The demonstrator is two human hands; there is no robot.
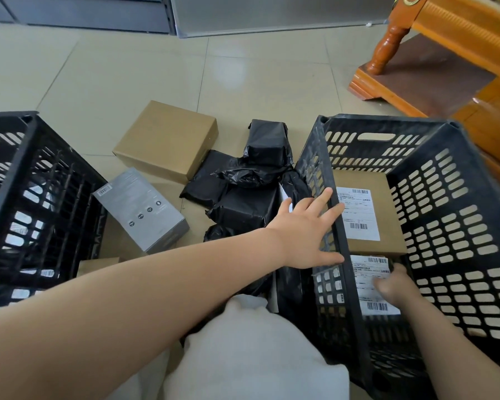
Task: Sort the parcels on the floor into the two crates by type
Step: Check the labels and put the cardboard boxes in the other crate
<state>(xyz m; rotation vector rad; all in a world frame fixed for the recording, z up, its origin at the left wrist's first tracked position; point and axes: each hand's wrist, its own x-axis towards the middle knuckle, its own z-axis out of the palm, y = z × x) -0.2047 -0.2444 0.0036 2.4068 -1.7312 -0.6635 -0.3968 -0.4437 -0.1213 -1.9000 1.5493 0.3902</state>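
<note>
The sorting looks partly done, with much still left on the floor point(127, 67). The right crate point(456, 226) already holds a brown labelled box point(387, 215) lying flat on its bottom, and nearer the person a second labelled parcel point(370, 287) is just going in beside it. The left crate point(20, 197) seems to hold a few items seen through its slats, but what they are is hard to tell.

Still on the floor between the crates: a plain cardboard box point(165, 140), a grey printed carton point(142, 209), a small brown box edge point(98, 265) by the left crate, and a heap of black plastic mailers point(251, 180). By my reckoning, boxes go right, so the soft black bags are likely meant for the other crate; most of the work remains.

The right hand point(396, 287) is down inside the right crate, its fingers curled onto the second labelled parcel, holding it near the crate's bottom. The left hand point(306, 232) lies against the near rim of the right crate with fingers spread and straight, gripping nothing, apparently steadying the crate.

The held parcel lies label up, its long axis running away from the person, roughly in line with the box beyond it, whose long axis points the same way. The two labels read in the same direction, barcodes at their near ends
</note>
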